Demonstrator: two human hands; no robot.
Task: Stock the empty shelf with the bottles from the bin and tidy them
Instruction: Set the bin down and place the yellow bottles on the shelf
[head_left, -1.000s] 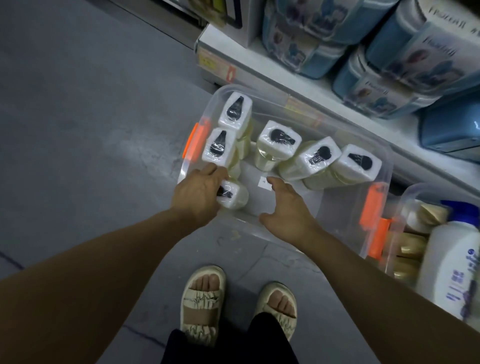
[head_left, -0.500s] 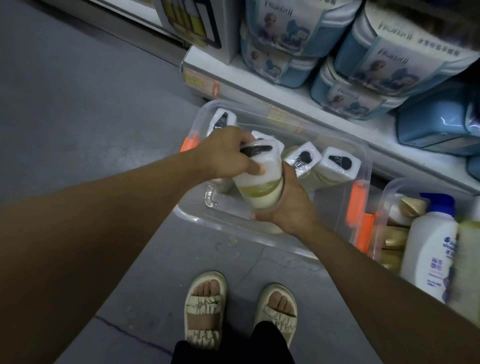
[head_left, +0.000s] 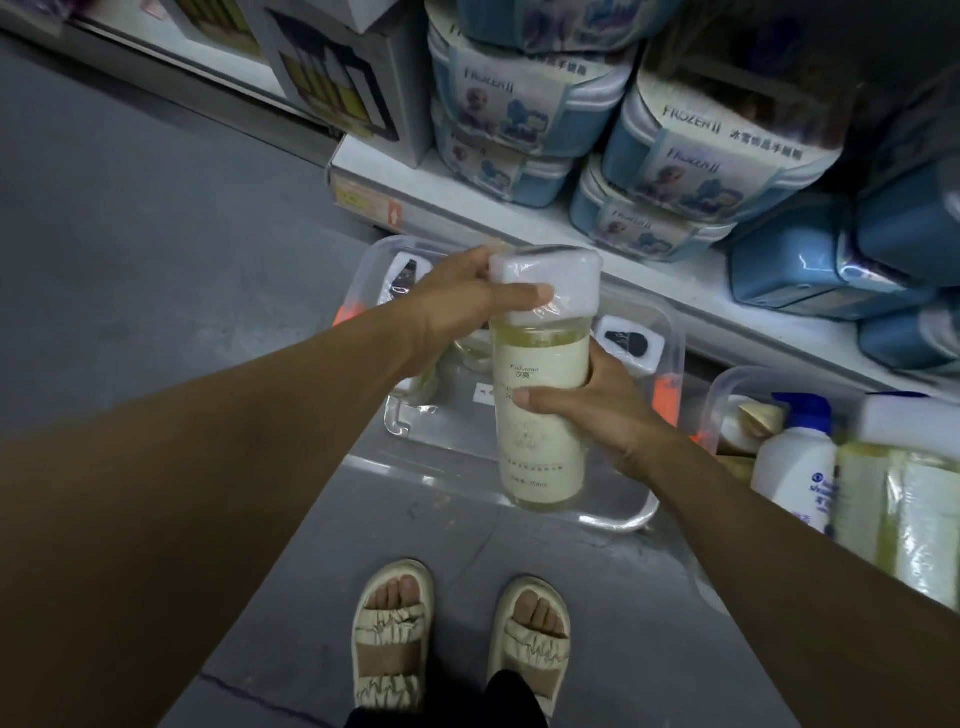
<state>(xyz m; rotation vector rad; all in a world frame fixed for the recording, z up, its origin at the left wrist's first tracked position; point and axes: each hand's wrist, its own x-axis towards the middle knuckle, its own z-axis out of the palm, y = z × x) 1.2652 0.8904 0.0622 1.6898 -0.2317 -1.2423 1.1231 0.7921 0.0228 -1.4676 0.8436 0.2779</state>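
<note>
Both forearms reach forward over the clear bin (head_left: 613, 512) on the floor, below the shelf (head_left: 675, 270). Above the bin an upright cream bottle (head_left: 540, 415) is held by both hands: the left hand (head_left: 457, 306) grips its wrapped white cap, thumb across the front, while the right hand (head_left: 597, 410) wraps the body, thumb on the label.
</note>
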